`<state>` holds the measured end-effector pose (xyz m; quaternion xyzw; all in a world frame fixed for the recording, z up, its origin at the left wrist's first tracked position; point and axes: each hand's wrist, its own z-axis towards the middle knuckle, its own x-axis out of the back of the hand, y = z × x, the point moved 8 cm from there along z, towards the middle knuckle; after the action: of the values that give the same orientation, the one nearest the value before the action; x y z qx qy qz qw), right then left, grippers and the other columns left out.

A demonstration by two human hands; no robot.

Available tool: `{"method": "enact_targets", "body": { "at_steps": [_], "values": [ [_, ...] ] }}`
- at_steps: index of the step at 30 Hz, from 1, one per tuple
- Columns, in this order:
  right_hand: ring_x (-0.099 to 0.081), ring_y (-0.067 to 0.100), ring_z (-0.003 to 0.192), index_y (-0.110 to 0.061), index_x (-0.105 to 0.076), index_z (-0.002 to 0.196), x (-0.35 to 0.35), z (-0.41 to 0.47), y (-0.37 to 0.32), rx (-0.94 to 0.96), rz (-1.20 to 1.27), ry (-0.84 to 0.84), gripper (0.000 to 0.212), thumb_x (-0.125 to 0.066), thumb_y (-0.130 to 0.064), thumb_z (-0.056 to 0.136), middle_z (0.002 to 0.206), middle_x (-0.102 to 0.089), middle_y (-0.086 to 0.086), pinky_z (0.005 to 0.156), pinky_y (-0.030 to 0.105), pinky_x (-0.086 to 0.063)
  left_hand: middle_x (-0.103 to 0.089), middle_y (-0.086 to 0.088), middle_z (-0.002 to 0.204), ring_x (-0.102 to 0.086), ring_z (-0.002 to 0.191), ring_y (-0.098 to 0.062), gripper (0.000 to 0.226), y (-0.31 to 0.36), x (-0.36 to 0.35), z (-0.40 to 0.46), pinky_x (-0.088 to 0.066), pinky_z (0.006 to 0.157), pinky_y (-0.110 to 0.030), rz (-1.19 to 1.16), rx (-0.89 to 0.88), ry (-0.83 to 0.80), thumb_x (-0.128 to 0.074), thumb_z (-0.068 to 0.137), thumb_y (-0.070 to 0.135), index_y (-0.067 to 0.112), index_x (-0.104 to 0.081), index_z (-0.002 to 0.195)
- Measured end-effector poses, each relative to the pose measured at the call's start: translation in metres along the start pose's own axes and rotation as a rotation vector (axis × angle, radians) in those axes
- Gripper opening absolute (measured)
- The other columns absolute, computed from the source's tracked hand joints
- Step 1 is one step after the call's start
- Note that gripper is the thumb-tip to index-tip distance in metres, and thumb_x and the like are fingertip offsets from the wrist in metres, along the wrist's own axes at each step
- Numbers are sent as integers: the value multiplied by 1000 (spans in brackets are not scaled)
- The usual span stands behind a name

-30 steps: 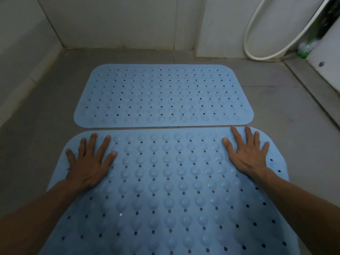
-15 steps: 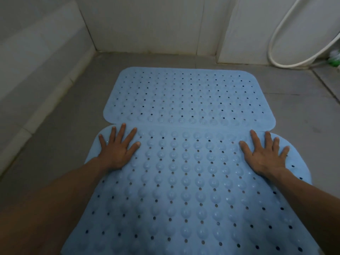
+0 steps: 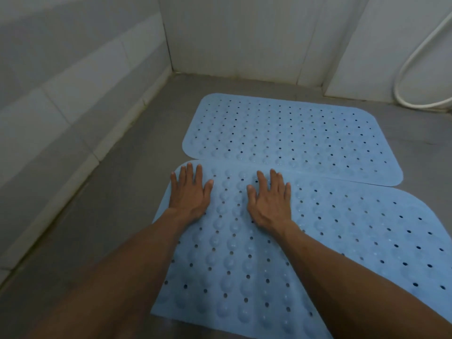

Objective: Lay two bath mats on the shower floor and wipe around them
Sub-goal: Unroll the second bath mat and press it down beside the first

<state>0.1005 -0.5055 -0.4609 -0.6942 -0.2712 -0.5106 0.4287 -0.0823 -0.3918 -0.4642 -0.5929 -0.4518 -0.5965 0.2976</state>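
Two light blue rubber bath mats with bumps and small holes lie flat on the grey shower floor (image 3: 117,196). The far mat (image 3: 293,135) sits near the back wall. The near mat (image 3: 342,231) lies just in front of it, their long edges touching or slightly overlapping. My left hand (image 3: 189,192) rests palm down, fingers spread, on the near mat's far left corner. My right hand (image 3: 270,199) presses flat on the same mat a short way to the right. Neither hand holds anything.
White tiled walls close the floor in on the left (image 3: 61,94) and at the back (image 3: 244,37). A white hose (image 3: 403,77) loops down the wall at the far right. Bare grey floor runs along the left of both mats.
My right hand has slid left across the near mat, from its right end to close beside my left hand. The view has swung left, bringing the left wall into sight.
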Motion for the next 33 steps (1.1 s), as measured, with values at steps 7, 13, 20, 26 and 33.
{"method": "enact_targets", "body": {
  "at_steps": [7, 13, 20, 26, 33],
  "values": [
    [-10, 28, 154, -22, -29, 154, -12, 33, -22, -115, 31, 174, 61, -20, -54, 103, 165, -18, 13, 126, 50, -2, -2, -17, 164, 2, 152, -29, 69, 33, 4, 44, 7, 123, -47, -60, -191, 136, -12, 103, 50, 7, -6, 157],
    [-25, 26, 148, -21, -45, 144, -13, 34, -19, -136, 47, 296, 55, -28, -52, 102, 156, -35, 11, 125, 48, -12, -15, -18, 162, -10, 151, -30, 77, 29, -18, 47, -2, 124, -45, -177, -200, 100, -5, 97, 55, 8, -17, 155],
    [-25, 28, 149, -20, -44, 145, -13, 33, -22, -142, 0, 259, 62, -24, -56, 100, 158, -35, 13, 125, 51, -12, -35, -18, 155, -31, 145, -30, 71, 19, -14, 34, -17, 123, -47, -102, -182, 102, -14, 100, 48, 1, -33, 150],
    [-25, 29, 150, -18, -46, 143, -13, 33, -22, -151, -9, 258, 62, -25, -56, 100, 157, -36, 14, 125, 51, -14, -46, -25, 145, -45, 133, -39, 62, 27, -12, 40, -32, 114, -54, 11, -184, 52, -34, 98, 42, -3, -47, 138],
    [-24, 31, 150, -16, -46, 143, -15, 35, -21, -169, -67, 223, 59, -35, -54, 99, 157, -34, 15, 125, 51, -12, -13, -25, 161, -8, 151, -39, 68, 37, -12, 42, -7, 121, -58, 24, -362, 91, -32, 100, 44, 3, -24, 154]
  ]
}}
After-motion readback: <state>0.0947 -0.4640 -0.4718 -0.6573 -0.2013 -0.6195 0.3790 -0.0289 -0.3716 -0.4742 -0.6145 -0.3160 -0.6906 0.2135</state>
